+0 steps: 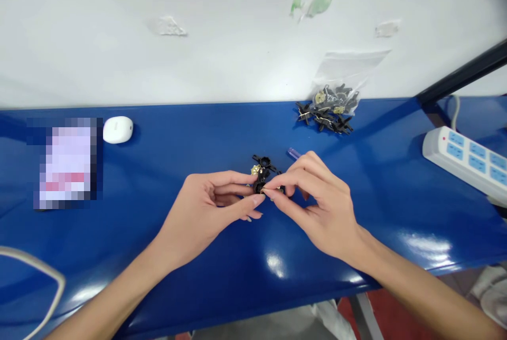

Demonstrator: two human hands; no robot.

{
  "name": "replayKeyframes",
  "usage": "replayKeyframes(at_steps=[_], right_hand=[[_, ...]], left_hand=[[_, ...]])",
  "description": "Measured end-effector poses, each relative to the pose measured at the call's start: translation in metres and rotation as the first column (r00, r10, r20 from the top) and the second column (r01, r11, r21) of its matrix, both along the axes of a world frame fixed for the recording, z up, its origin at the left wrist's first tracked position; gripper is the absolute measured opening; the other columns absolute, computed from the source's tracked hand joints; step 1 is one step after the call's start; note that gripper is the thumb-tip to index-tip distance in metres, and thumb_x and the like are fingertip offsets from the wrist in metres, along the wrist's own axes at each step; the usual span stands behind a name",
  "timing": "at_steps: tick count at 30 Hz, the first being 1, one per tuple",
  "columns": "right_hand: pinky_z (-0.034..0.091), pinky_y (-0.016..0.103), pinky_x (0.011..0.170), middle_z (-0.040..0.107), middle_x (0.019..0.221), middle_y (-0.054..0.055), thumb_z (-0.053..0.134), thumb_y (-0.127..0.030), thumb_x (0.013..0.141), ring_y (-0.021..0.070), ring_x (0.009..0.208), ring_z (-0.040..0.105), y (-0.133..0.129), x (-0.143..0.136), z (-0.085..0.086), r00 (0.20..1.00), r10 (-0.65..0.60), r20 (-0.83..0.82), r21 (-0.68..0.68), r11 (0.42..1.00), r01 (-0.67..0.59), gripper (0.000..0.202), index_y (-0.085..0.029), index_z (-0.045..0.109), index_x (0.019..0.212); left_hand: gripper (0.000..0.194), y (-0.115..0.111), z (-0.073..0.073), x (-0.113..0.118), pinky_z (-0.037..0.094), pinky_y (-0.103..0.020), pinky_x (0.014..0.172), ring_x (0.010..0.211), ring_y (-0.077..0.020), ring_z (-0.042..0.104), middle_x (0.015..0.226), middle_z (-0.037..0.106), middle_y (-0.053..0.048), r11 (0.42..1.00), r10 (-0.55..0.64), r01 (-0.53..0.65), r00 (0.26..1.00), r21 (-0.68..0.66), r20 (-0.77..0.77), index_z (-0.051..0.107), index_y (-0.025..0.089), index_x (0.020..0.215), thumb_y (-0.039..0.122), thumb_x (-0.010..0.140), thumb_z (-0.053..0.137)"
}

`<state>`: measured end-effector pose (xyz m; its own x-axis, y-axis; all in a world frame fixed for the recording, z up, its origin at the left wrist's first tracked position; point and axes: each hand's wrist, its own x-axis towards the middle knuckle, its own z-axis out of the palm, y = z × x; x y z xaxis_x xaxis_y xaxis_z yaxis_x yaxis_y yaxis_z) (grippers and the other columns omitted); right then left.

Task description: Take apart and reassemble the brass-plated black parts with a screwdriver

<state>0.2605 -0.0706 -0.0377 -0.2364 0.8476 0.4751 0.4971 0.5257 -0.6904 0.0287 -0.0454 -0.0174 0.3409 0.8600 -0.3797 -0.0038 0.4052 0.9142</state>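
Near the middle of the blue table, my left hand (216, 205) grips a small round black plastic part (259, 187) between thumb and fingers. My right hand (317, 197) meets it from the right, thumb and index finger pinched at the part's edge; whatever is in that pinch is too small to make out. Just beyond my fingertips lie more black plastic parts (264, 162) and small brass-coloured pieces (255, 170). A purple-blue stick-like object (293, 153) is partly hidden behind my right hand.
A clear plastic bag (348, 73) with black and brass parts leans at the back wall, loose black parts (327, 121) before it. A white power strip (467, 158) lies right. At left are a white rounded case (118, 130), a pixelated phone-like object (69, 163) and a pale cable (47, 268).
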Motion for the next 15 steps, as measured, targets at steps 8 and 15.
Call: replayKeyframes(at_steps=[8, 15], right_hand=[[0.053, 0.049, 0.100, 0.063, 0.084, -0.003, 0.081, -0.016, 0.107, 0.0172, 0.079, 0.056, -0.0036, -0.0009, -0.0004, 0.998, -0.016, -0.058, -0.069, 0.998, 0.012, 0.012, -0.028, 0.081, 0.106], [0.051, 0.051, 0.105, 0.061, 0.080, -0.004, 0.082, -0.018, 0.107, 0.0156, 0.075, 0.054, -0.0049, -0.0022, -0.0021, 0.993, -0.043, -0.112, -0.133, 0.991, 0.028, 0.010, -0.027, 0.082, 0.102]], left_hand=[[0.025, -0.0032, -0.0022, 0.0032, 0.075, -0.023, 0.074, 0.077, -0.0217, 0.092, 0.093, 0.096, -0.001, 0.999, -0.009, 0.009, 1.000, 0.044, 0.013, 0.096, 0.026, 0.107, 0.025, 0.084, 0.107], [0.028, -0.0045, -0.0030, 0.0022, 0.076, -0.027, 0.077, 0.080, -0.0245, 0.093, 0.098, 0.096, -0.003, 1.000, -0.014, 0.013, 0.999, 0.021, 0.033, 0.095, 0.025, 0.107, 0.021, 0.082, 0.108]])
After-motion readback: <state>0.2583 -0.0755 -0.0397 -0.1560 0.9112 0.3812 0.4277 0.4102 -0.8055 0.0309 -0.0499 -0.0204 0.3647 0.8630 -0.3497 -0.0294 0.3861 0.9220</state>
